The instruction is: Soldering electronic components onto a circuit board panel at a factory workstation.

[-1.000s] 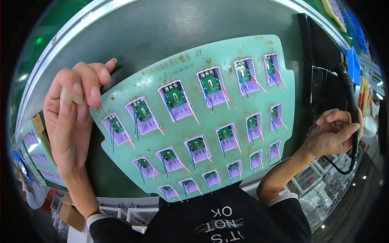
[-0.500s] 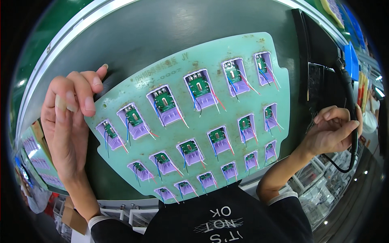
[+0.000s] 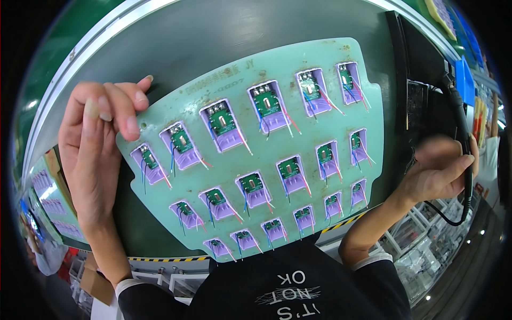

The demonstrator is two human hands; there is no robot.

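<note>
A large pale green board (image 3: 176, 208) with a curved far edge lies on the dark table before me. Set in it are rows of purple plastic housings (image 3: 228, 141), each with a small green circuit board (image 3: 265, 101) and thin red, white, blue and black wires. At the board's left corner is my left hand (image 3: 96, 144), its fingers curled; whatever they pinch is hidden. A yellowish cover shows on one of its fingers. To the right, my right hand (image 3: 440, 170) closes around a black soldering iron (image 3: 460, 109) with a cable; some of its fingers are blurred.
A black stand (image 3: 408, 74) is at the right edge of the table, beside a blue bin (image 3: 463, 80). Another board with purple housings (image 3: 53, 200) is at the far left. Clear plastic trays (image 3: 413, 240) are below right, and a cardboard box (image 3: 96, 285) is below left.
The green board sits slightly farther up in the picture. My left hand has shifted a little right. The fingers of my right hand have moved and blurred. A yellow-black table edge stripe now shows.
</note>
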